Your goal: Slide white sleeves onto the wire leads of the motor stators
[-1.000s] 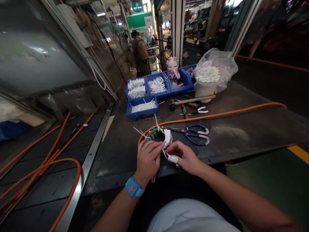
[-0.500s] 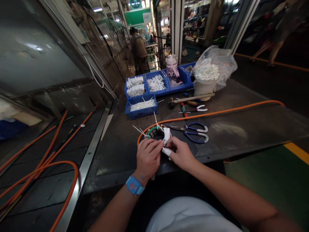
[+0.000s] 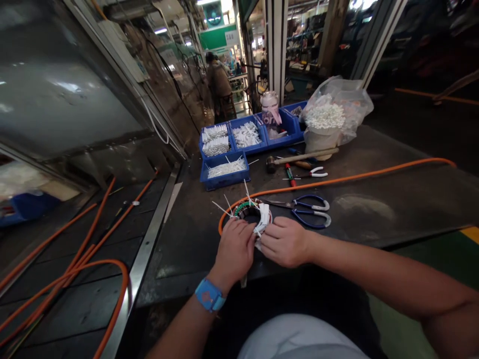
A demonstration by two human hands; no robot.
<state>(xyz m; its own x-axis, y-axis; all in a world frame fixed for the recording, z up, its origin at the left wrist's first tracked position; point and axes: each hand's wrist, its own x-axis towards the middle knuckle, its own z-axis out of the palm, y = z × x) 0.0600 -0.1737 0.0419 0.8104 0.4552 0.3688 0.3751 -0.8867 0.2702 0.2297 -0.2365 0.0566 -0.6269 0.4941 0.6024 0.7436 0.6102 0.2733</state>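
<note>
A ring-shaped motor stator [image 3: 251, 211] with green windings, white sleeves and cable ties sticking out lies near the bench's front edge. My left hand [image 3: 234, 252], with a blue wristband, grips the near left side of the stator. My right hand [image 3: 285, 241] presses against its near right side, fingers closed around the white sleeved part; what lies under the fingers is hidden. Both hands meet at the ring's near rim.
Blue-handled scissors [image 3: 309, 210] lie just right of the stator. An orange cable [image 3: 352, 176] crosses the bench [image 3: 374, 209]. Behind are blue bins [image 3: 239, 144] of white parts, a hammer [image 3: 295, 159], pliers, a bag of white pieces [image 3: 333, 117] and a bottle. A person stands far back.
My right hand has moved left and closer to the stator, closing in beside my left hand. The white taped fingertip seen before is now tucked against the ring.
</note>
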